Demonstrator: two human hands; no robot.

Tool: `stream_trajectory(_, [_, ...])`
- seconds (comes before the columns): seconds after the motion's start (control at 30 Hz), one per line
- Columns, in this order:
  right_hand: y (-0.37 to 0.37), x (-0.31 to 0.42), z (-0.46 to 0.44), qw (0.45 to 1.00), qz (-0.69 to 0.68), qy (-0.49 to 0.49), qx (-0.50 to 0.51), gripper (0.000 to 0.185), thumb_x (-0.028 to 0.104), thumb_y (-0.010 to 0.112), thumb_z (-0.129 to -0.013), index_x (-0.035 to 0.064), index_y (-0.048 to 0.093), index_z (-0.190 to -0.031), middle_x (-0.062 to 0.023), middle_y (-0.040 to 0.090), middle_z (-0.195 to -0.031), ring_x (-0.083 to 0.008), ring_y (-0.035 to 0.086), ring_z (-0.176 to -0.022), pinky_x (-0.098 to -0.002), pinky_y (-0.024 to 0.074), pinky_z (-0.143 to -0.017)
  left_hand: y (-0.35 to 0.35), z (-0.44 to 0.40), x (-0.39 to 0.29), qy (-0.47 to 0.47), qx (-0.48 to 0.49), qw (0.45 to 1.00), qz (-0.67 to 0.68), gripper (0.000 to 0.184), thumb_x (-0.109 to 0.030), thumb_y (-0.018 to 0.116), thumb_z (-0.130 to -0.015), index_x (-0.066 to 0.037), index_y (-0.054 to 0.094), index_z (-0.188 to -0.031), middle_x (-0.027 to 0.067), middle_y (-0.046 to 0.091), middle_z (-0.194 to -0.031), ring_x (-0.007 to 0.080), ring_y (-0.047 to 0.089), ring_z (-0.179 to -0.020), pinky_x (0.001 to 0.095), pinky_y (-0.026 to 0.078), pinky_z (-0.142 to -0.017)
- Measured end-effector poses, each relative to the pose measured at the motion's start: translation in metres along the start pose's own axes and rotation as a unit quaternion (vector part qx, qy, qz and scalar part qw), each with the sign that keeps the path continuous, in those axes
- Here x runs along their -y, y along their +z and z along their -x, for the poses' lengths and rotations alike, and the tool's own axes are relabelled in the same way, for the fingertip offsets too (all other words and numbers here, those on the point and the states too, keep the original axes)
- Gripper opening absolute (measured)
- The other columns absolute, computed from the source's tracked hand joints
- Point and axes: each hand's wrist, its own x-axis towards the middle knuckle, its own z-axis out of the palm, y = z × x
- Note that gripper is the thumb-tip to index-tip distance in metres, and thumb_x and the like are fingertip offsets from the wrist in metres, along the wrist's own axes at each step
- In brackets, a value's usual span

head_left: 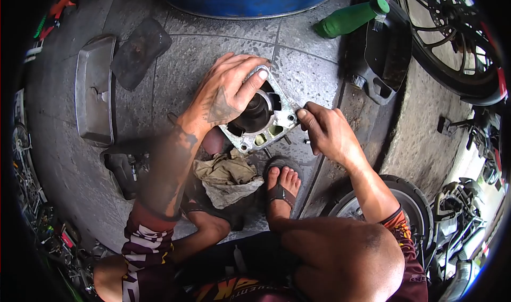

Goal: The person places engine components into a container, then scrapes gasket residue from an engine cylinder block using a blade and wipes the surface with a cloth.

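Note:
My left hand (226,89) is wrapped over the upper left edge of a metal engine cylinder (283,120), its thumb pressed on the rim. The cylinder is tilted, its flat gasket face and round dark bore turned up towards me. At its right corner, my right hand (329,130) is closed, thumb against curled forefinger, right beside a bolt hole. Whatever those fingers pinch is hidden or too small to name. Below the cylinder lies a crumpled, stained cloth (228,178), close to my sandalled foot (283,184).
A metal tray (96,92) and a dark flat piece (141,53) lie on the left floor. Behind stands a blue drum (250,1). On the right are a green bottle (351,20), a cut black container (380,57), a wheel with brake disc (452,28) and a tyre (407,195).

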Motion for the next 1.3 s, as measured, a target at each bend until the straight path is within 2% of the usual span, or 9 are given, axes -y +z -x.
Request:
stream_trajectory(0.07, [-0.015,0.008,-0.004,0.988,-0.054,0.093,0.115,0.037,0.032,0.048,-0.101,0.0005,0.061,-0.086,-0.0183,0.059,-0.060,-0.0392,0.063,-0.063,-0.0452,0.0476,-0.063,0.001,0.000,0.002,0.001,-0.004,1.000,-0.009,0.039,-0.031,0.048,-0.099,0.001,0.066,-0.112,0.0188,0.067,-0.115,0.0340,0.061,-0.112,0.0464,0.035,-0.107])
stream_trajectory(0.2, [-0.014,-0.005,-0.002,0.998,-0.009,0.005,0.063,0.040,0.034,0.047,-0.102,0.0009,0.063,-0.084,-0.0147,0.057,-0.056,-0.0305,0.063,-0.056,-0.0418,0.0479,-0.061,0.004,0.005,-0.002,0.005,-0.035,0.998,-0.051,0.039,-0.033,0.048,-0.100,0.000,0.068,-0.111,0.0163,0.069,-0.113,0.0335,0.061,-0.112,0.0496,0.033,-0.109])
stream_trajectory(0.43, [-0.017,-0.008,0.003,0.995,-0.051,0.031,0.077,0.039,0.032,0.047,-0.102,0.0010,0.060,-0.082,-0.0130,0.055,-0.053,-0.0283,0.061,-0.052,-0.0399,0.0468,-0.057,0.008,0.012,-0.022,-0.097,-0.096,0.982,-0.127,0.043,-0.032,0.046,-0.101,0.003,0.071,-0.099,0.0179,0.071,-0.101,0.0323,0.063,-0.106,0.0476,0.036,-0.105])
stream_trajectory(0.67, [-0.012,-0.019,0.016,0.997,-0.047,0.000,0.065,0.040,0.031,0.047,-0.103,0.0003,0.054,-0.078,-0.0111,0.050,-0.047,-0.0249,0.054,-0.042,-0.0360,0.0403,-0.048,0.009,-0.001,-0.012,0.010,-0.142,0.988,-0.060,0.036,-0.025,0.055,-0.097,0.004,0.072,-0.086,0.0157,0.072,-0.086,0.0314,0.068,-0.089,0.0445,0.044,-0.098])
stream_trajectory(0.73, [-0.009,-0.024,0.020,0.989,0.084,-0.120,-0.027,0.034,0.028,0.050,-0.102,0.0007,0.055,-0.081,-0.0182,0.051,-0.053,-0.0401,0.055,-0.052,-0.0428,0.0399,-0.051,0.008,-0.006,-0.010,0.037,-0.098,0.994,-0.032,0.035,-0.026,0.056,-0.097,0.003,0.072,-0.086,0.0158,0.072,-0.086,0.0309,0.068,-0.089,0.0444,0.043,-0.098])
stream_trajectory(0.77, [-0.014,-0.023,0.020,0.991,0.095,-0.094,-0.001,0.029,0.025,0.053,-0.100,0.0010,0.055,-0.084,-0.0229,0.051,-0.059,-0.0479,0.053,-0.064,-0.0482,0.0390,-0.054,0.010,-0.009,-0.007,0.064,-0.102,0.992,-0.039,0.034,-0.025,0.057,-0.096,0.003,0.072,-0.084,0.0153,0.071,-0.081,0.0300,0.068,-0.084,0.0415,0.047,-0.091])
stream_trajectory(0.9, [-0.021,-0.022,0.015,0.985,0.131,-0.102,0.046,0.030,0.025,0.054,-0.100,0.0000,0.055,-0.083,-0.0243,0.051,-0.060,-0.0479,0.051,-0.062,-0.0495,0.0401,-0.056,0.014,-0.018,-0.011,0.084,-0.080,0.991,-0.061,0.032,-0.022,0.059,-0.095,0.002,0.071,-0.080,0.0133,0.068,-0.072,0.0280,0.064,-0.070,0.0376,0.049,-0.075])
stream_trajectory(1.2, [-0.007,-0.020,0.018,0.988,0.074,-0.099,0.089,0.029,0.027,0.053,-0.099,0.0009,0.060,-0.089,-0.0250,0.058,-0.064,-0.0460,0.059,-0.067,-0.0509,0.0463,-0.061,0.025,-0.029,-0.010,0.135,-0.081,0.985,-0.076,0.031,-0.022,0.062,-0.093,0.001,0.069,-0.073,0.0128,0.068,-0.071,0.0284,0.064,-0.069,0.0384,0.048,-0.073])
stream_trajectory(1.3, [0.008,-0.009,0.028,0.989,0.074,-0.092,0.084,0.027,0.024,0.055,-0.098,0.0006,0.059,-0.086,-0.0249,0.057,-0.064,-0.0464,0.058,-0.066,-0.0505,0.0449,-0.060,0.032,-0.030,-0.012,0.171,-0.074,0.979,-0.088,0.026,-0.026,0.067,-0.089,-0.003,0.073,-0.080,0.0102,0.071,-0.080,0.0264,0.067,-0.081,0.0448,0.047,-0.093])
